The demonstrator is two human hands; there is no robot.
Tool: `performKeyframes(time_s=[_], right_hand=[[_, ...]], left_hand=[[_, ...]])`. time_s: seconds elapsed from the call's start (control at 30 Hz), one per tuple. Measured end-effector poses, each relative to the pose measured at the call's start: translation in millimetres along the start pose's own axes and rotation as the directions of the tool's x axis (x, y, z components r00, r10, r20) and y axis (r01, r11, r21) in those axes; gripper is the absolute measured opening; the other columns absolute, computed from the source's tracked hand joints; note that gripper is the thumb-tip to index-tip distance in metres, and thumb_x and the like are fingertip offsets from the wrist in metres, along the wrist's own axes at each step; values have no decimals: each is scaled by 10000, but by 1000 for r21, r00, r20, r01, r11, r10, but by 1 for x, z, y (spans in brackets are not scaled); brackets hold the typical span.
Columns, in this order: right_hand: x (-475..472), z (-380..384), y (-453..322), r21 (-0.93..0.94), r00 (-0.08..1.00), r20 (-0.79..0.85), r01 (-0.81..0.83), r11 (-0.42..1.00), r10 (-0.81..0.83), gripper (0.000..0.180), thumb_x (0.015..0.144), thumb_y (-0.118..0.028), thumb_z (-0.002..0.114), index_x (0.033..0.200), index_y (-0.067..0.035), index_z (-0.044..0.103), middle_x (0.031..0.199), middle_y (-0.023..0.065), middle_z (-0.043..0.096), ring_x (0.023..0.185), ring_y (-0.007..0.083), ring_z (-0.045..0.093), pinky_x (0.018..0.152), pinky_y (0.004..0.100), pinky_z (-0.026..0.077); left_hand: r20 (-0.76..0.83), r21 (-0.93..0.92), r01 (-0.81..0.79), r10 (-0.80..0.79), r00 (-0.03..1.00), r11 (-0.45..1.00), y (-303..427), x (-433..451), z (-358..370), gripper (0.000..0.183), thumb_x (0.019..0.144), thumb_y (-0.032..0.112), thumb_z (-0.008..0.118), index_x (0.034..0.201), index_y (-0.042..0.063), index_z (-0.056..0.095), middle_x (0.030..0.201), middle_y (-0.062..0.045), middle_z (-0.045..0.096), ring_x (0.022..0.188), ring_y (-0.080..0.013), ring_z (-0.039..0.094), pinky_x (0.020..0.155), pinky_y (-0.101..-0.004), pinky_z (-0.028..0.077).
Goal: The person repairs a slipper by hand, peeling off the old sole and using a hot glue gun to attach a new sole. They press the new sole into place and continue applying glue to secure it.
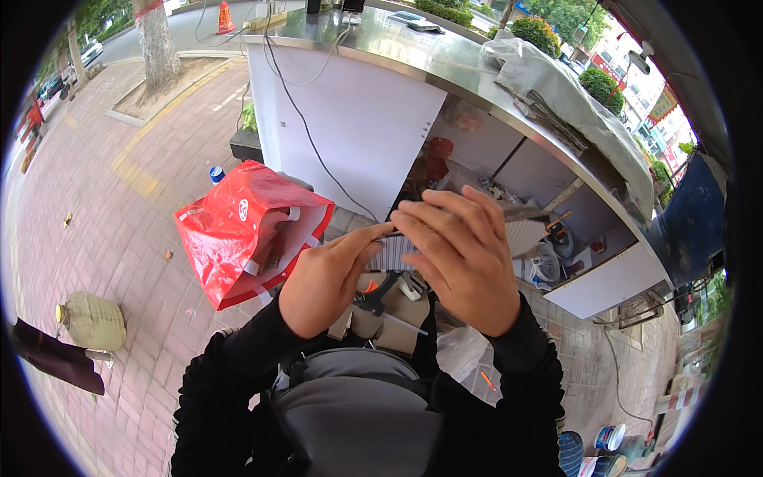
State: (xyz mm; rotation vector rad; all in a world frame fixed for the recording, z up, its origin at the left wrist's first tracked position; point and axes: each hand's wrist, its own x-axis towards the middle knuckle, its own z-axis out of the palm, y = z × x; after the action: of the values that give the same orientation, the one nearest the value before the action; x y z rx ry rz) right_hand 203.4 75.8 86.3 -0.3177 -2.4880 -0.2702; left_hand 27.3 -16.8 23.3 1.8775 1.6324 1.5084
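Both hands meet in front of me around a striped, ribbed strip (390,253) with a dark edge; its material is unclear. My left hand (328,271) pinches the strip's left end between thumb and fingers. My right hand (462,256) lies over the strip farther right, fingers extended; its grip is partly hidden. A similar pale ribbed piece (527,235) shows beyond the right hand. Below the strip, a black hot glue gun (374,298) with an orange part rests on tan pieces (396,334) near my lap, beside a white plastic clip-like part (412,286).
An open red bag (220,238) stands at the left on brick paving. Ahead is a metal-topped counter (363,47) with cluttered shelves below. A yellowish plastic jug (95,321) stands far left. Clear plastic (459,346) and an orange cutter-like tool (487,380) lie at the lower right.
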Motion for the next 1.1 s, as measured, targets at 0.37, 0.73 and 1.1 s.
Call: performKeyframes(time_s=[0.37, 0.73, 1.1], right_hand=[[-6, 23, 13, 158, 996, -62, 69, 985, -60, 250, 780, -101, 754, 1014, -65, 676, 903, 36, 650, 914, 194, 624, 907, 388, 455], [-12, 22, 12, 311, 997, -22, -61, 948, 72, 138, 806, -88, 740, 925, -82, 671, 817, 30, 663, 806, 227, 619, 783, 347, 452], [-11, 20, 3, 374, 983, -22, -164, 913, 185, 130, 781, -49, 739, 872, -76, 651, 839, 45, 675, 804, 254, 630, 773, 361, 460]], left_hand=[[80, -83, -4, 10, 997, 997, -1, 1, -2, 209, 979, 88, 543, 1164, 14, 603, 760, -194, 626, 631, -358, 629, 561, -391, 480], [197, -147, 143, -113, 974, 979, 5, 2, -6, 224, 1001, 93, 528, 1184, -3, 615, 879, -212, 652, 737, -361, 630, 678, -323, 510], [160, -14, 51, -48, 986, 999, 4, -2, -4, 223, 970, 67, 563, 1178, 27, 630, 877, -192, 658, 780, -353, 654, 682, -340, 517]])
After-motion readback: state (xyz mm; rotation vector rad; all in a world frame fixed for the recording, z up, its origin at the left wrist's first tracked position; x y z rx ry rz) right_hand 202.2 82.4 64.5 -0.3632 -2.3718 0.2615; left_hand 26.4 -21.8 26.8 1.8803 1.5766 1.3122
